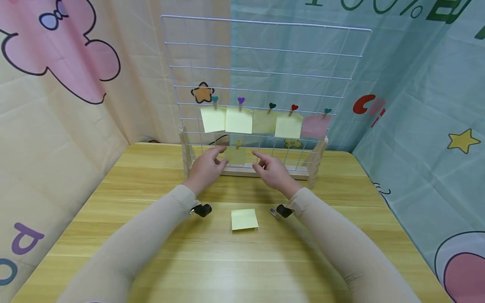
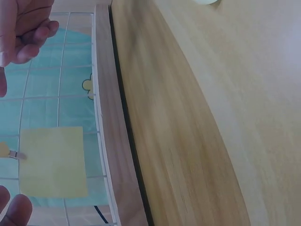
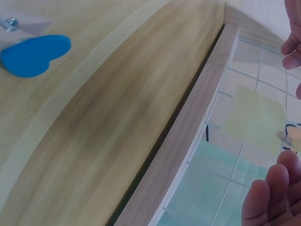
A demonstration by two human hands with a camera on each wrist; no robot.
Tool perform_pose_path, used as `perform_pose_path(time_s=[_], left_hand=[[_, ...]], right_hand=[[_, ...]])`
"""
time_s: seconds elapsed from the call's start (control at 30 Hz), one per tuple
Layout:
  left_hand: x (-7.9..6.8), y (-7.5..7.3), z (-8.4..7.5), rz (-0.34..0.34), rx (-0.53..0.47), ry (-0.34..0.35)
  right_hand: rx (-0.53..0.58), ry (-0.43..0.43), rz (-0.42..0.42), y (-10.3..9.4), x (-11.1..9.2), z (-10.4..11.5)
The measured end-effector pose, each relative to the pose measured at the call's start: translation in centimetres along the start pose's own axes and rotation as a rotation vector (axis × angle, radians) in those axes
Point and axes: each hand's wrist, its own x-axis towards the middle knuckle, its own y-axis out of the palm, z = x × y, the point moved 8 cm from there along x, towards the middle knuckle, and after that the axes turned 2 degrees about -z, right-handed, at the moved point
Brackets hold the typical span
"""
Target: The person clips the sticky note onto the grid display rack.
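Observation:
A white wire grid (image 1: 265,46) stands upright in a wooden base. Low on it hangs a pale yellow sticky note (image 1: 235,156), held by a small clothespin (image 1: 238,144) with a yellow top. My left hand (image 1: 207,166) is just left of this note and my right hand (image 1: 274,171) just right of it, index fingers stretched toward the grid. Neither hand holds anything. In the left wrist view, the note (image 2: 54,162) hangs between fingertips of both hands. Higher up, several yellow notes (image 1: 239,120) and one pink note (image 1: 316,126) hang in a row from heart-topped clothespins.
On the wooden table (image 1: 227,265) a yellow sticky note (image 1: 244,219) lies between my forearms. A blue heart-topped clothespin (image 3: 37,54) lies near my right wrist. Printed curtains (image 1: 64,126) surround the table, and wooden feet (image 1: 317,162) hold the grid's ends.

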Motion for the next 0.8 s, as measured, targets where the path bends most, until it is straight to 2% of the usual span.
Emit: perform_pose_path(time_s=[0.2, 0.47, 0.8], left_hand=[[-0.6, 0.0, -0.3, 0.011, 0.033, 0.018], [-1.2, -0.1, -0.9, 0.044, 0.058, 0.043], [-2.3, 0.1, -1.7, 0.104, 0.158, 0.101]], right_hand=[[-0.002, 0.01, -0.008, -0.4, -0.5, -0.5], [-0.05, -0.028, -0.042, -0.9, -1.2, -0.6], [-0.071, -0.041, -0.021, -1.5, -2.3, -1.1]])
